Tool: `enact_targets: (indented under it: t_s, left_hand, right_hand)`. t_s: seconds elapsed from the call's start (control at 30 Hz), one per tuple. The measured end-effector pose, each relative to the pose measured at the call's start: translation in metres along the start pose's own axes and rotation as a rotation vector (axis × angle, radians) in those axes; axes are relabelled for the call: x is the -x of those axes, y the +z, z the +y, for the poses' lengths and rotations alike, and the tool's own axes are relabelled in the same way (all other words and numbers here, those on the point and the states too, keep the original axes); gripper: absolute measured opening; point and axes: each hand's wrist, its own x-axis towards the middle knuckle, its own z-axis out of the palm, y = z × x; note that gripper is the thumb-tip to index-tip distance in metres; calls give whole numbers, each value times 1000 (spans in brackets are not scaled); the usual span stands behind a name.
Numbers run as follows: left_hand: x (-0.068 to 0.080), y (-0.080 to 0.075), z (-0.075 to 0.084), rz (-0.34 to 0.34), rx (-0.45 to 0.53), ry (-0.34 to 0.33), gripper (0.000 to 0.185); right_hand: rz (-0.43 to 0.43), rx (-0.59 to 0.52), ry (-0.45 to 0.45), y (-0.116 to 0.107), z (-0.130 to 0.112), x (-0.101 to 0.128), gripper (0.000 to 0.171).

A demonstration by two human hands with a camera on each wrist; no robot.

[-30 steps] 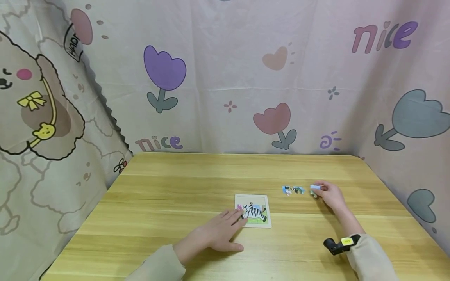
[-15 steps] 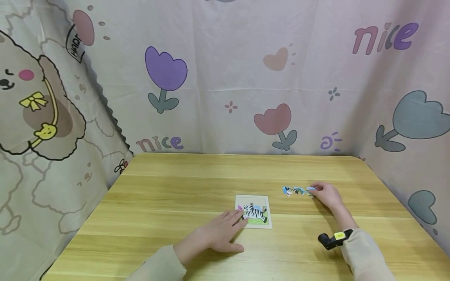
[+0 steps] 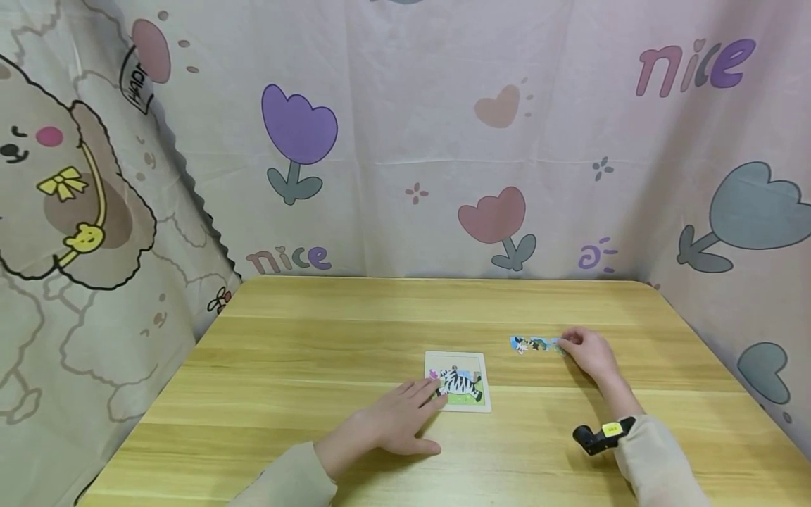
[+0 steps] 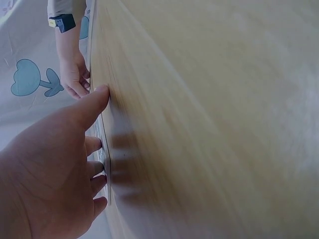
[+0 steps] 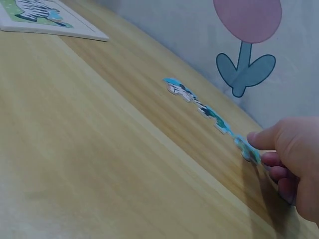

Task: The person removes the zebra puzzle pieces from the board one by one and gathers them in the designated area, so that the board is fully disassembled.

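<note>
My left hand [image 3: 405,420] lies with straight fingers on the left edge of a square puzzle board [image 3: 455,358]. The board shows a zebra picture on green grass, with a bare strip along its top. At the right, my right hand [image 3: 592,352] pinches a small blue-and-green jigsaw piece [image 5: 245,148] by its outer end, low against the tabletop. To its left lie a dark-and-green piece [image 3: 538,344] and a piece with the zebra's head [image 3: 519,344]. The three form a row, nearly end to end. My right fingertips partly cover the held piece in the head view.
The wooden table [image 3: 304,345] carries the board and pieces. A printed curtain [image 3: 393,127] hangs behind its back edge and along both sides. On the right wrist sits a black camera [image 3: 598,436] with a yellow label.
My right hand has moved left, sliding the third jigsaw piece up beside the other two. The left hand and the board stay where they were.
</note>
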Motion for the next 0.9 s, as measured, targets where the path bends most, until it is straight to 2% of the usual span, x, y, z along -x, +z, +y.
enact_targets:
  t_s: [0.1,0.23,0.4,0.67,0.77,0.9]
  left_hand:
    - [0,0,0,0,0,-2,78]
    - [0,-1,1,-1,-3,-4,77]
    - [1,-2,1,-5,-5,-6,78]
    - [6,-2,1,-11,-14,-15,79]
    - [9,-1,2,-17,-15,-19,79]
    - [12,-1,2,-16,-15,-19,80]
  right_hand:
    - [19,-20,-14,0,-5,1,33]
    - [44,-53,-73,1,-19,1,31]
    - [24,-126,-132,8,-45,3,28]
    - [-62,-230,-233,35,-92,13,25]
    - [-124,-263,-274,46,-109,20,26]
    - [-248,-311,-308,60,-128,31,29]
